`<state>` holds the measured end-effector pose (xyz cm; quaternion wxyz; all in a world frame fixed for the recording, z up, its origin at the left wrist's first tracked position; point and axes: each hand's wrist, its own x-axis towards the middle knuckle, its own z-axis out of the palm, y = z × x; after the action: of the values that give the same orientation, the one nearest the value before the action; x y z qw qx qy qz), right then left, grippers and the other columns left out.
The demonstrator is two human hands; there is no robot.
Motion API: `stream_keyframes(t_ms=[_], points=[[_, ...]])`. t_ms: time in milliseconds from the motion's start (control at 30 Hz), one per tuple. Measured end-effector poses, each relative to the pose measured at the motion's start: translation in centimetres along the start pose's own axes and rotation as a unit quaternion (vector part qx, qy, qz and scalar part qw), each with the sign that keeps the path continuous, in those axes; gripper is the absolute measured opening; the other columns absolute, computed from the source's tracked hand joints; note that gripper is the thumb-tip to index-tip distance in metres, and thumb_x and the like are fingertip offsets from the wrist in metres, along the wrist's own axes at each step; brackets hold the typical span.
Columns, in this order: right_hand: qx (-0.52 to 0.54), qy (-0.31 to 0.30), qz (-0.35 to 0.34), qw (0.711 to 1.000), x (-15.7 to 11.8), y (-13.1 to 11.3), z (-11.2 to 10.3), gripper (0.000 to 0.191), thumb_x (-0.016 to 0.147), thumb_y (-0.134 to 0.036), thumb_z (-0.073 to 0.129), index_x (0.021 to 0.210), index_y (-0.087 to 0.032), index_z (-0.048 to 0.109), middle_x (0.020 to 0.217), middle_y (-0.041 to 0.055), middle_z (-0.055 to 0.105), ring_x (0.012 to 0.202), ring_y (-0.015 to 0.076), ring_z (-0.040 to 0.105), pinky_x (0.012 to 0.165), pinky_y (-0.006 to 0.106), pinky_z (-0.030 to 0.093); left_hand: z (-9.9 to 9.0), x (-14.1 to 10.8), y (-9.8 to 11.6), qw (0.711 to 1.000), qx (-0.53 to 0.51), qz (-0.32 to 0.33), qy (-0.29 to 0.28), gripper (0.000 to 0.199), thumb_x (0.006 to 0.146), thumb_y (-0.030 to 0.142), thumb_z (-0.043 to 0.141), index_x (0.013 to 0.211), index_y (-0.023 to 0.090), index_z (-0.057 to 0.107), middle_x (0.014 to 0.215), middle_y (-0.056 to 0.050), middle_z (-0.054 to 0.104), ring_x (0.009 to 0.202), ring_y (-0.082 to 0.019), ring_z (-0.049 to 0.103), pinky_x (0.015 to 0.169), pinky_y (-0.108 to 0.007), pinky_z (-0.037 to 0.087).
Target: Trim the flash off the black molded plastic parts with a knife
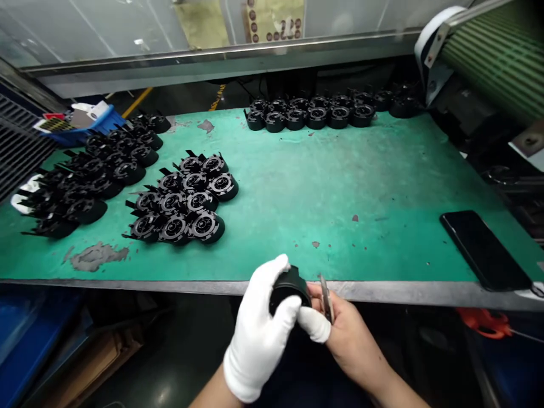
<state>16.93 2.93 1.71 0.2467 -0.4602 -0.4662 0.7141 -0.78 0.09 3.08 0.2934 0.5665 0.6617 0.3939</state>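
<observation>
While both hands meet over the near edge of the desk (289,204), the black round part (291,285) is held between them, tilted, just in front of that edge.

Item: left hand (259,326), in a white glove; fingers and thumb curled around the part's side, partly closed, gripping it.

Item: right hand (340,326), ungloved but for a white cover on the thumb; closed on a thin metal tool (326,297), upright beside the part. Whether its fingertips press the part cannot be told.

Container: blue bin (102,123), at the desk's far left corner. Contents: white and brownish pieces, a red piece, loosely heaped above the rim; kinds unclear.

Stock, black round parts with projecting tabs, in three lots: left lot (85,208), slanting rows beside the bin; middle lot (204,225), about eleven, closely packed; far lot (317,116), a double row along the back edge.

Labels: yellowish sheets (202,25) on the panel behind, one with round brown marks; print too small to read.

Also: black phone (484,249), face up, right side of the desk; orange handles (484,323), below the right edge; green ribbed belt (501,56), upper right; brown cardboard (93,362), below the desk, left.
</observation>
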Motion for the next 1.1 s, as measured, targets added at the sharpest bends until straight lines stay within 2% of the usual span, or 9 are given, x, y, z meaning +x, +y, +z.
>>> stream_keyframes(t_ms=[100,200,267,400,500,600,667,900,1100], points=[[0.017,0.046,0.030,0.998,-1.5,1.4,-0.6,0.052,0.089,-0.051,0.067,0.131,-0.024,0.054,0.083,-0.0010,0.054,0.073,0.0162,0.051,0.069,0.029,0.044,1.9,-0.9,-1.2,0.994,0.088,0.044,0.053,0.029,0.096,0.024,0.053,0.125,0.028,0.058,0.124,-0.005,0.065,0.119,-0.023,0.061,0.112,-0.050,0.046],[0.013,0.074,0.035,0.997,-2.8,2.8,-2.3,0.044,0.098,-0.055,0.047,0.128,-0.024,0.058,0.094,0.0038,0.059,0.077,0.0178,0.053,0.072,0.031,0.045,2.9,-1.0,-1.7,0.984,0.144,0.076,0.068,0.031,0.094,0.017,0.053,0.124,0.026,0.058,0.120,-0.005,0.066,0.119,-0.023,0.060,0.116,-0.054,0.039],[0.002,0.055,0.039,0.998,-3.2,3.7,-3.3,0.046,0.101,-0.054,0.038,0.122,-0.023,0.064,0.090,0.0044,0.060,0.075,0.0185,0.052,0.071,0.031,0.045,3.3,-1.1,-1.6,0.981,0.166,0.088,0.044,0.035,0.093,0.014,0.053,0.125,0.026,0.057,0.119,-0.005,0.066,0.117,-0.023,0.060,0.116,-0.054,0.039],[-0.013,0.023,0.043,0.999,-2.7,5.0,-4.1,0.040,0.101,-0.048,0.044,0.119,-0.022,0.069,0.082,0.0032,0.061,0.079,0.0210,0.055,0.078,0.035,0.045,4.2,-1.4,-1.1,0.977,0.185,0.108,-0.002,0.037,0.091,0.010,0.054,0.124,0.025,0.056,0.115,-0.005,0.065,0.111,-0.022,0.062,0.117,-0.056,0.037],[-0.003,-0.010,0.014,1.000,-1.9,5.2,-4.0,0.032,0.100,-0.041,0.047,0.109,-0.022,0.071,0.091,0.0043,0.066,0.090,0.0235,0.059,0.086,0.036,0.045,4.5,-1.4,-1.0,0.978,0.187,0.097,0.000,0.035,0.090,0.010,0.054,0.122,0.023,0.056,0.115,-0.006,0.065,0.110,-0.022,0.061,0.117,-0.057,0.036],[-0.025,-0.021,0.012,0.999,-1.0,5.2,-3.9,0.034,0.101,-0.042,0.045,0.088,-0.020,0.068,0.084,0.0035,0.066,0.080,0.0222,0.058,0.075,0.034,0.045,4.5,-1.2,-1.0,0.978,0.187,0.096,-0.007,0.035,0.090,0.009,0.053,0.122,0.022,0.056,0.115,-0.006,0.065,0.110,-0.021,0.061,0.118,-0.056,0.036],[-0.046,-0.021,0.021,0.998,-0.6,5.1,-4.0,0.038,0.101,-0.043,0.043,0.081,-0.019,0.065,0.079,0.0028,0.064,0.075,0.0210,0.055,0.071,0.033,0.044,4.4,-1.1,-1.0,0.979,0.182,0.094,-0.008,0.034,0.090,0.008,0.054,0.121,0.021,0.055,0.115,-0.006,0.064,0.110,-0.021,0.061,0.119,-0.057,0.035],[-0.065,-0.032,0.037,0.997,-0.2,4.3,-4.5,0.039,0.101,-0.042,0.043,0.078,-0.019,0.065,0.080,0.0033,0.067,0.074,0.0203,0.056,0.071,0.032,0.045,4.5,-1.1,-1.6,0.984,0.143,0.105,0.016,0.030,0.084,0.001,0.061,0.108,0.018,0.056,0.105,-0.004,0.064,0.102,-0.019,0.065,0.115,-0.059,0.039],[-0.066,-0.013,0.047,0.997,0.2,3.9,-3.9,0.036,0.098,-0.038,0.047,0.075,-0.020,0.067,0.079,0.0031,0.068,0.076,0.0214,0.059,0.072,0.031,0.047,4.7,-1.2,-2.1,0.991,0.096,0.096,-0.001,0.035,0.081,-0.006,0.061,0.104,0.020,0.057,0.102,-0.003,0.067,0.100,-0.018,0.067,0.114,-0.065,0.038]])
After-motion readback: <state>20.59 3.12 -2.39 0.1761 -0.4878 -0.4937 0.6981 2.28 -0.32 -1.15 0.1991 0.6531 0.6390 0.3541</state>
